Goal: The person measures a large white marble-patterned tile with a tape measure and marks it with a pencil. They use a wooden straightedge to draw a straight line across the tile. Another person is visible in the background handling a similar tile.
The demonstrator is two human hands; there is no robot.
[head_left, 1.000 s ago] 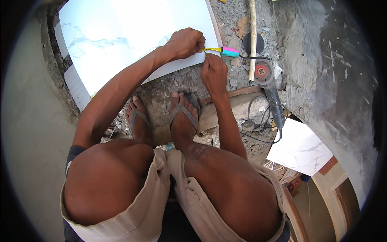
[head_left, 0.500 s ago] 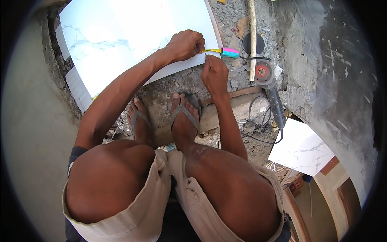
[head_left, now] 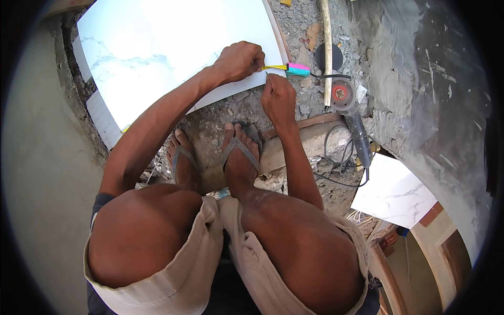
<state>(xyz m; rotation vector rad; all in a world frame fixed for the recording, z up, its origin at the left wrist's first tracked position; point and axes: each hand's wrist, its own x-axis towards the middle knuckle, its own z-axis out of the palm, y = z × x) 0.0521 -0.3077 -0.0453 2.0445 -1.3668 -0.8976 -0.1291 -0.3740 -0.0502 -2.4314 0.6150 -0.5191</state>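
Observation:
A large white tile (head_left: 157, 52) with grey marbling lies in front of my feet. Across its right edge runs the yellow blade (head_left: 275, 66) of a tape measure (head_left: 298, 70) with a pink and teal case. My left hand (head_left: 239, 60) rests over the tile and pinches the blade between thumb and fingers. Close by, just off the tile's near right corner, my right hand (head_left: 279, 97) is closed around a thin pointed thing. Its tip touches or nearly touches the tile; most of it is hidden in the fingers, so its kind is unclear.
To the right lies an angle grinder (head_left: 354, 118) with a looped black cable. A pale stick (head_left: 328, 52) crosses a dark disc (head_left: 336, 56) on the rubble. Another marbled tile (head_left: 394, 189) sits at lower right, beside a rough grey wall (head_left: 388, 79).
Both hands keep nearly the same place. The right hand and its thin thing have shifted very slightly left; the view itself has moved a little.

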